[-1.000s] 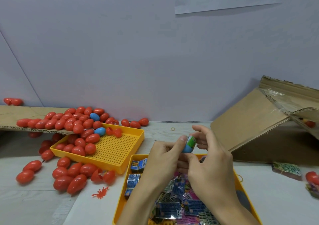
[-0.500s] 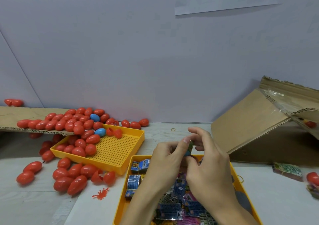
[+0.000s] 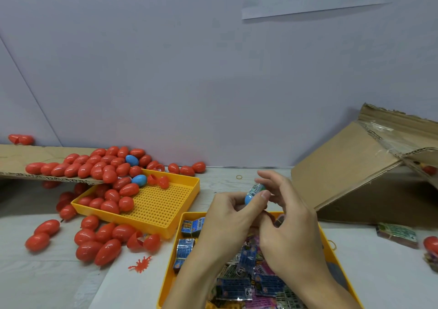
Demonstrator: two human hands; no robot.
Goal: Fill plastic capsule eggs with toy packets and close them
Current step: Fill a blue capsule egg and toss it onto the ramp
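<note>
A person's two hands meet just above the far rim of a yellow tray point(image 3: 170, 268) filled with toy packets point(image 3: 239, 285). The left hand point(image 3: 231, 216) curls its fingers around a blue capsule egg half point(image 3: 249, 199), its thumb pressed against the side. A folded toy packet point(image 3: 257, 188) sticks up out of that half. The right hand point(image 3: 288, 216) has its fingers curled, fingertips at the packet's top; whether they pinch it or only push on it cannot be told.

Half a second ago the packet and egg were almost hidden between the fingers; now the blue half and the packet's printed top are plainly visible, and the hands sit a little farther from the tray.

Left of the packet tray, touching its corner, lies a second yellow tray with a perforated floor point(image 3: 161, 204), tilted up at its far left where red capsule eggs point(image 3: 102, 166) spill into it from a cardboard sheet point(image 3: 14, 159). Two blue eggs point(image 3: 131, 159) sit among the red ones. More red eggs point(image 3: 104, 240) lie loose on the table point(image 3: 35, 280) left of the packet tray, with a small red toy figure point(image 3: 140, 264) near its front left. Right of the tray stands a leaning cardboard box point(image 3: 350, 166), close to the right hand. Bare table shows beyond the tray's far rim, between the perforated tray and the box, with a rubber band point(image 3: 239, 177) lying there.
</note>
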